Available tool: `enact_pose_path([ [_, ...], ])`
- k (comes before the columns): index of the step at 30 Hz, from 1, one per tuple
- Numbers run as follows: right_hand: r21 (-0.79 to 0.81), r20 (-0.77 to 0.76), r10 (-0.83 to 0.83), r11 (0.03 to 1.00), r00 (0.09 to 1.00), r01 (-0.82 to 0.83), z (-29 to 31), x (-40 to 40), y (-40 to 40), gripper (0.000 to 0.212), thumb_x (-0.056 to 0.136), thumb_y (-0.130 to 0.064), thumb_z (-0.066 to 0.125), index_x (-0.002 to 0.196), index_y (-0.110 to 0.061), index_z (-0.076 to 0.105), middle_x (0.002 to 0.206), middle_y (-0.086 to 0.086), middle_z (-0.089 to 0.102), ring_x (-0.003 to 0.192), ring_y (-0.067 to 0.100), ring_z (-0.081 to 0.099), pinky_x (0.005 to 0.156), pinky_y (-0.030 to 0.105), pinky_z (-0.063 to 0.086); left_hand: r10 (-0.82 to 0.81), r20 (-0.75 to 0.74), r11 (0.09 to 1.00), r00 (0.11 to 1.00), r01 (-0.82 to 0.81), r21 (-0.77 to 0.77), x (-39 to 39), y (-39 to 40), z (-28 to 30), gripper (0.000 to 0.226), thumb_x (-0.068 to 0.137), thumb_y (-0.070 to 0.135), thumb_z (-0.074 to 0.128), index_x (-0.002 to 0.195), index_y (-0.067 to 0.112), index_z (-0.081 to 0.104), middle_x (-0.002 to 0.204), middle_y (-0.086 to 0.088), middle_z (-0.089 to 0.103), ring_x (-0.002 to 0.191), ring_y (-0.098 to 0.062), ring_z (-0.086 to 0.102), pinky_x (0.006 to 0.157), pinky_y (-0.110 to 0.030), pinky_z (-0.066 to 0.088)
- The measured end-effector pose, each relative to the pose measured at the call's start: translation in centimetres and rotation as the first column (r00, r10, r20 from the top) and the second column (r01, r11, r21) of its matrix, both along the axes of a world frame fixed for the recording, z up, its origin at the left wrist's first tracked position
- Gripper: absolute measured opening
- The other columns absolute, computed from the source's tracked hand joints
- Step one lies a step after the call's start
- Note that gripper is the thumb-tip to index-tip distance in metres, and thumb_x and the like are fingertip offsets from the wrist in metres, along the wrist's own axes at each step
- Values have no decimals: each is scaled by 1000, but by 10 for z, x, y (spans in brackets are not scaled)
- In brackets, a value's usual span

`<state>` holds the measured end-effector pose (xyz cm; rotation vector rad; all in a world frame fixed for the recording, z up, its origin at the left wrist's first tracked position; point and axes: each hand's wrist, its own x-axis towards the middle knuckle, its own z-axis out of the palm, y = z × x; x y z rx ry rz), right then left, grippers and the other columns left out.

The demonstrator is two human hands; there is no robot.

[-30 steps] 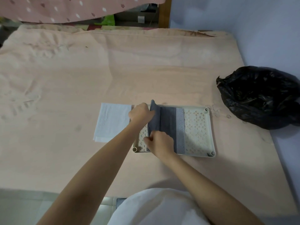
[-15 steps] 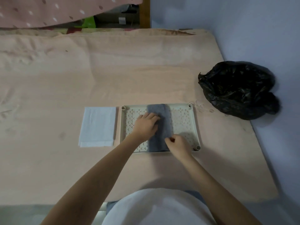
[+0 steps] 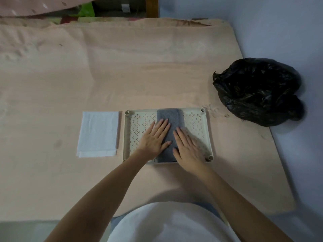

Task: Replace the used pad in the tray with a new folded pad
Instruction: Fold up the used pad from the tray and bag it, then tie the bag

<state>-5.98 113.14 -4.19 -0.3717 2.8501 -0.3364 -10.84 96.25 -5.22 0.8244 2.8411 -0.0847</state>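
Head view: both hands flat, fingers straight and spread, holding nothing. Left hand [image 3: 154,137] lies palm down across the left edge of the grey folded pad [image 3: 169,130], fingertips on the pad, palm partly over the perforated floor of the tray [image 3: 207,130]. Right hand [image 3: 187,147] lies palm down on the pad's right edge near its front end, thumb on the grey fabric, the other fingers over the tray floor. Both forearms reach in from the bottom of the frame and converge toward the tray; wrists sit at the tray's near rim.

Grey pad is folded into a narrow strip, lying front-to-back in the middle of the cream tray, inside its rim. Tray sits on the peach-covered bed [image 3: 157,70]. White folded pad [image 3: 98,133] lies flat on the bed just left of the tray, not touching it. Black plastic bag [image 3: 257,91] sits to the right near the wall, apart from the tray. No readable writing or labels.
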Motion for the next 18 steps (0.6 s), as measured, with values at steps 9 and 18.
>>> enact_pose_path([
  [9,179,35,131,974,991,-135,-10,-7,6,64,100,-44,18,147,-8,-6,158,9,-7,145,22,-12,118,43,-9,-8,0,1000,1000,8,21,-2,1,-7,71,93,54,-2,148,10,-8,158,-9,-6,145,-22,-11,117,-40,-13],
  [18,335,-64,312,902,948,-274,6,-65,20,67,97,-45,19,147,-4,2,157,13,4,146,25,2,119,45,4,-86,-72,989,994,94,115,-19,3,11,74,94,54,18,144,0,29,154,-19,19,145,-28,12,120,-43,8],
])
